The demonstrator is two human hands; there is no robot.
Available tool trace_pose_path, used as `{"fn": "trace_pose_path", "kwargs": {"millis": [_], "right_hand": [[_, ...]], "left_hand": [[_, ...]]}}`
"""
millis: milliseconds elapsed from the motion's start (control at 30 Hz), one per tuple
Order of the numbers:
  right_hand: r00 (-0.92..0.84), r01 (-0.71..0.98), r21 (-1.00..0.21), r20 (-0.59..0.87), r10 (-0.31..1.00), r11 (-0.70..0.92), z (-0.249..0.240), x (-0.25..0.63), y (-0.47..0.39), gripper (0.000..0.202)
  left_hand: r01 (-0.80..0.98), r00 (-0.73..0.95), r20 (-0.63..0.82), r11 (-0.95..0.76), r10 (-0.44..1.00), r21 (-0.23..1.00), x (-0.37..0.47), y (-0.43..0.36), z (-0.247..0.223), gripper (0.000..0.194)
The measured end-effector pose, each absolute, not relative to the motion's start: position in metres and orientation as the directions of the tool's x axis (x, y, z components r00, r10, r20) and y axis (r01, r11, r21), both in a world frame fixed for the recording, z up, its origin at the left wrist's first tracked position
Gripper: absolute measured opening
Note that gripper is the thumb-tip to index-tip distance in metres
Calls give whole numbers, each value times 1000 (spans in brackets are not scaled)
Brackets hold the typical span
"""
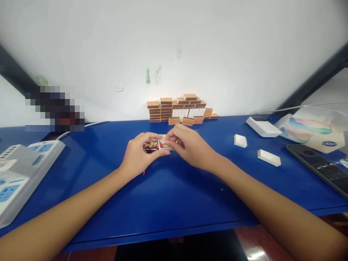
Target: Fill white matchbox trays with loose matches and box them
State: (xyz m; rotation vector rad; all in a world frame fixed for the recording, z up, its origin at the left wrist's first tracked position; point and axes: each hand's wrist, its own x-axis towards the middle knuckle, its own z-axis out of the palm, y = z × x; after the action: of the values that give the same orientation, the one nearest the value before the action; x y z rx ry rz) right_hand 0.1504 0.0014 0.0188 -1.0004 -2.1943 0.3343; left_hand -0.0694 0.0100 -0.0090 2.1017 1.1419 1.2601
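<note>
Red-tipped matches [151,146] lie in a pale tray at the middle of the blue table. My left hand [138,152] curls around them, its thumb and fingers gripping a small white matchbox tray [160,143]. Above the right part of the matches, my right hand [190,146] is closed in a pinch, fingertips close to the left ones; what sits between them is hidden. One loose match [144,173] pokes out below my left hand.
Brown matchboxes [165,108] stand stacked against the wall, some with white sides showing. To the right are two white blocks [269,158], a white device [263,127], a dark phone [318,166] and a tissue pack [312,127]. A power strip [29,170] lies at left.
</note>
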Motion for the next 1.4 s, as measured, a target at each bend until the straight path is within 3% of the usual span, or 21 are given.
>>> {"fn": "trace_pose_path", "kwargs": {"millis": [167,433,700,767,867,933,1000,1200,1267,1400], "right_hand": [[-407,657,-432,487,773,618,39,170,8,10],[-475,802,-416,-7,880,429,52,212,24,7],[-535,808,-460,-308,787,369,51,207,23,12],[-598,740,-545,-263,757,395,54,195,15,17],[-536,582,-665,119,836,468,50,175,5,20],[-454,555,-635,310,835,537,42,164,2,17],[-449,572,-572,382,808,588,35,160,3,14],[-350,708,-440,463,815,553,33,187,25,10],[-421,746,-376,373,827,549,31,197,33,7],[-524,743,-404,147,839,534,21,203,42,9]], "left_hand": [[483,203,491,-523,847,702,-71,14,-10,41],[488,197,524,-546,829,681,-72,15,-11,39],[516,209,498,-528,842,675,-72,15,-9,40],[522,212,516,-543,830,658,-71,14,-10,40],[511,227,542,-573,809,641,-69,11,-11,41],[490,255,545,-593,798,639,-69,8,-12,42],[478,265,553,-606,790,636,-68,7,-12,42],[509,153,515,-514,843,690,-70,12,-9,38],[483,105,487,-473,867,737,-70,14,-9,36],[458,63,441,-419,895,784,-70,16,-8,37]]}}
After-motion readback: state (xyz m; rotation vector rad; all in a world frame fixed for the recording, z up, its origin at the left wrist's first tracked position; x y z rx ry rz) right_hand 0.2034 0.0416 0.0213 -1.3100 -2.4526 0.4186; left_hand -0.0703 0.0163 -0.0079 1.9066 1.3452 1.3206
